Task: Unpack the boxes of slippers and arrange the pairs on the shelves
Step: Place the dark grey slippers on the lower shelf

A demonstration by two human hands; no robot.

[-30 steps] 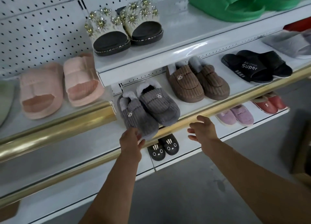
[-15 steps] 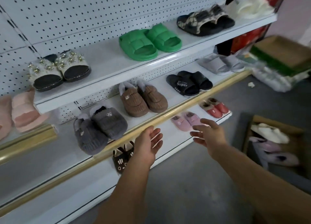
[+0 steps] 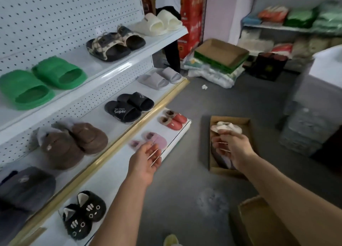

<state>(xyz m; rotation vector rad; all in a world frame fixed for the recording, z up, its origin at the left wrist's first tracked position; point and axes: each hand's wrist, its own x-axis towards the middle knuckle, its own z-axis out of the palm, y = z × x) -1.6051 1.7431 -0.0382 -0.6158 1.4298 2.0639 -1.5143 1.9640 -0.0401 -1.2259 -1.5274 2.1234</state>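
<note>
On the floor, head view: open cardboard box (image 3: 230, 144) with slippers inside, a cream fluffy slipper (image 3: 226, 128) on top.
Left hand (image 3: 148, 157): fingers relaxed and spread, holds nothing, over bottom shelf (image 3: 111, 171) beside pink slippers (image 3: 156, 139).
Right hand (image 3: 231, 145): fingers loosely curled above the box; grip on anything — can't tell.
Shelves: green slides (image 3: 42, 82), black slides (image 3: 128, 107), brown slippers (image 3: 74, 144), cat slippers (image 3: 83, 214).

The person's two arms show bare from the bottom edge up to the wrists, with no sleeve, watch, ring or glove on either. The left hand (image 3: 148, 157) and right hand (image 3: 231, 145) are bare too, the fingernails short and unpainted as far as the blur allows.
</note>
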